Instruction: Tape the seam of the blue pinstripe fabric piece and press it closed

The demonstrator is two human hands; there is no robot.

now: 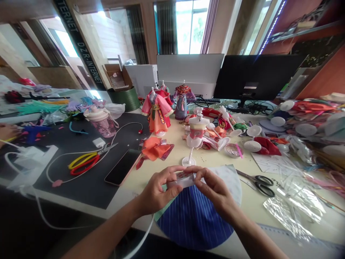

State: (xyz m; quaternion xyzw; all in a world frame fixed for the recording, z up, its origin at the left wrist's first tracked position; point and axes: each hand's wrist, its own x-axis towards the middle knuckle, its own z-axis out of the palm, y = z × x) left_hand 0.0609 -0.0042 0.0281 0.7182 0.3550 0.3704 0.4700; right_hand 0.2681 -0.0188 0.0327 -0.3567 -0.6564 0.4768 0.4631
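Small white oblong piece, patterned on top, observed above the round blue pinstriped cloth, long axis crosswise; left hand clamped on its left end, right hand pinching its right.

A small white piece with a reddish patterned area on its upper side is held roughly level between the left hand and the right hand, its ends partly hidden by the fingers; whether it is cloth or something stiffer cannot be told. Below it, a dark blue cloth with thin pale stripes lies spread on the table, its near edge rounded. A pale speckled section borders it on the right, and a light green strip shows along its left edge
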